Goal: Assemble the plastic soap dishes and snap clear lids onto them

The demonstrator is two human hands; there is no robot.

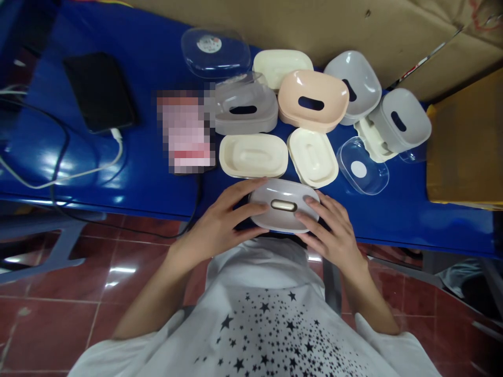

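A grey oval soap dish (283,190) with a slot in its middle lies at the table's front edge, close to my body. Through the slot a cream-coloured part shows beneath. My left hand (231,212) grips its left end, fingers spread over the rim and side. At the right end my right hand (330,221) holds it, with fingertips on the inner surface near the slot. Just beyond it are two cream oval trays, a wide one (253,155) and a smaller one (314,157) turned at an angle.
Behind stand a peach dish (312,86), stacked grey dishes (245,123), more grey dishes (411,118) and clear lids (216,60). A black phone (100,91) with a white cable and a blurred-out screen (186,131) lie left. A cardboard box (466,146) borders the right.
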